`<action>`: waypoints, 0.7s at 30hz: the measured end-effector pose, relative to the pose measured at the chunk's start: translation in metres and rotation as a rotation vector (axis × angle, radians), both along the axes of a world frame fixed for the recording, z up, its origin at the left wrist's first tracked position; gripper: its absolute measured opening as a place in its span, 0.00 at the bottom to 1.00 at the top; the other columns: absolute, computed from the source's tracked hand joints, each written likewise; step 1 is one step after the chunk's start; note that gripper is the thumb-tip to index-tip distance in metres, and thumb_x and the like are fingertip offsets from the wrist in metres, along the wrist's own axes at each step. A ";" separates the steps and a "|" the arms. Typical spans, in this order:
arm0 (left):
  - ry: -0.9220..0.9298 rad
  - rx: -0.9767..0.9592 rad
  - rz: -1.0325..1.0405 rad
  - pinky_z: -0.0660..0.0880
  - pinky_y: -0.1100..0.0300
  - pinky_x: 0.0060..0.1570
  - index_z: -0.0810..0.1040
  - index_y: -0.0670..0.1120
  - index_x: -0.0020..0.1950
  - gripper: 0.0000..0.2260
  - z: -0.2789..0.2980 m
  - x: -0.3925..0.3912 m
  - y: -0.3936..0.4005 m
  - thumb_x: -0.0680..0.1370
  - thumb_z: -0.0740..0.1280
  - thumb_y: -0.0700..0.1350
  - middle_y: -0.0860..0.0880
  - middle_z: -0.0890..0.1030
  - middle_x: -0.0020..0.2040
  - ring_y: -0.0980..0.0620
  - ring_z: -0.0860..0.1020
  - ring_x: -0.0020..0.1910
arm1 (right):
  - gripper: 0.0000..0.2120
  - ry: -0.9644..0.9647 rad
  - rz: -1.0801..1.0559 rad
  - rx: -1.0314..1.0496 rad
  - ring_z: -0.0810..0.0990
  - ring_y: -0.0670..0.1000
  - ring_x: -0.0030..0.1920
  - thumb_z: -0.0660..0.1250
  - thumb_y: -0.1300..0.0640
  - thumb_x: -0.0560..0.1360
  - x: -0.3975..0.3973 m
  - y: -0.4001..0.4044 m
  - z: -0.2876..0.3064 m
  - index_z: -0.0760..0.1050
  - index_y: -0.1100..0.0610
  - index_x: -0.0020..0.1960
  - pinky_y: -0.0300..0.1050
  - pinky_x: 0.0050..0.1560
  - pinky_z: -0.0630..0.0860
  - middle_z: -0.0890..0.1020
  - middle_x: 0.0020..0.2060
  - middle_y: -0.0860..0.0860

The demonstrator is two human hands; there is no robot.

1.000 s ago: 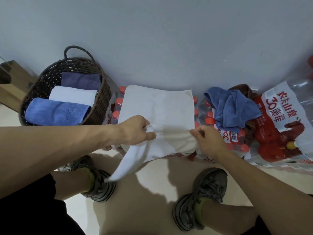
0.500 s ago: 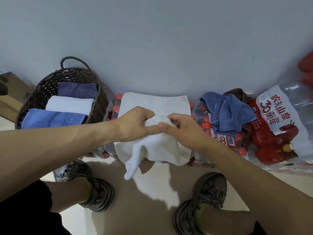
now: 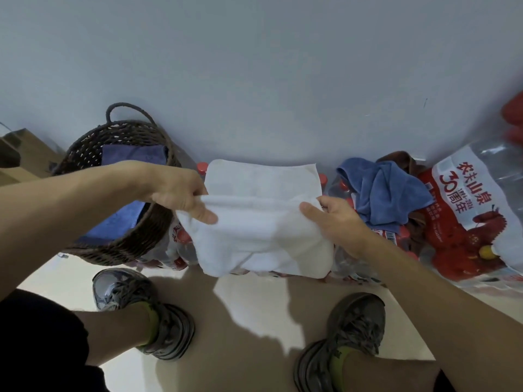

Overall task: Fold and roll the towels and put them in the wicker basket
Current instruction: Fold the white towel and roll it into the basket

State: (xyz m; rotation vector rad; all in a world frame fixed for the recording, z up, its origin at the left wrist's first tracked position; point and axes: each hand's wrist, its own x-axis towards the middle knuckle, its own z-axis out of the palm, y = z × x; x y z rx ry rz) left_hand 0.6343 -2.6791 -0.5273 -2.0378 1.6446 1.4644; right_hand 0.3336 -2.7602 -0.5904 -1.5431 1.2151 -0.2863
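A white towel (image 3: 260,222) lies spread over packs of water bottles against the wall, its near part folded up so a fold edge runs across its middle. My left hand (image 3: 181,193) pinches the fold's left end. My right hand (image 3: 336,219) grips the right end, thumb on top. The dark wicker basket (image 3: 133,241) stands at the left, partly behind my left forearm. A purple rolled towel (image 3: 133,154) and a blue one (image 3: 119,222) show inside it. A crumpled blue towel (image 3: 387,190) waits at the right.
Shrink-wrapped packs of red-capped bottles (image 3: 475,222) fill the floor along the wall to the right. A brown cloth (image 3: 399,159) lies behind the blue towel. A cardboard box (image 3: 22,157) sits at the far left. My shoes (image 3: 144,309) stand on the pale floor.
My hands met at the towel's middle with the hanging near part, then moved apart. The near part now lies folded onto the towel, with the fold stretched between my hands.
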 end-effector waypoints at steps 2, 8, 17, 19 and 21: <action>0.150 -0.058 0.201 0.79 0.54 0.54 0.86 0.46 0.42 0.07 -0.001 0.007 -0.001 0.71 0.75 0.50 0.49 0.86 0.43 0.51 0.84 0.46 | 0.15 -0.037 -0.049 0.051 0.85 0.55 0.48 0.68 0.46 0.77 -0.003 -0.005 -0.003 0.80 0.57 0.53 0.54 0.52 0.82 0.86 0.48 0.54; 0.320 -0.300 0.828 0.80 0.46 0.53 0.79 0.38 0.56 0.11 -0.010 0.010 -0.017 0.77 0.70 0.43 0.39 0.83 0.53 0.41 0.82 0.52 | 0.11 -0.088 -0.181 0.178 0.83 0.50 0.37 0.73 0.51 0.74 -0.017 -0.024 0.006 0.81 0.58 0.50 0.43 0.35 0.79 0.86 0.43 0.54; 0.331 -0.550 1.026 0.78 0.48 0.56 0.69 0.44 0.71 0.22 -0.033 0.005 -0.035 0.78 0.70 0.38 0.42 0.79 0.57 0.42 0.80 0.54 | 0.04 -0.496 -0.519 0.163 0.82 0.50 0.45 0.64 0.60 0.81 -0.001 -0.044 0.011 0.75 0.54 0.54 0.46 0.46 0.82 0.82 0.47 0.52; 0.166 -0.498 0.906 0.76 0.51 0.56 0.67 0.43 0.71 0.27 -0.043 0.001 -0.029 0.75 0.73 0.42 0.46 0.79 0.56 0.46 0.79 0.54 | 0.04 -0.274 -0.526 0.180 0.79 0.51 0.40 0.64 0.62 0.79 -0.001 -0.040 0.001 0.77 0.57 0.48 0.45 0.42 0.79 0.80 0.45 0.56; -0.111 -0.463 0.721 0.77 0.55 0.46 0.75 0.42 0.57 0.16 -0.054 -0.003 -0.018 0.72 0.73 0.44 0.46 0.80 0.46 0.46 0.78 0.46 | 0.04 0.002 -0.456 0.205 0.77 0.51 0.36 0.66 0.63 0.76 -0.004 -0.033 -0.011 0.80 0.61 0.47 0.46 0.38 0.77 0.80 0.41 0.58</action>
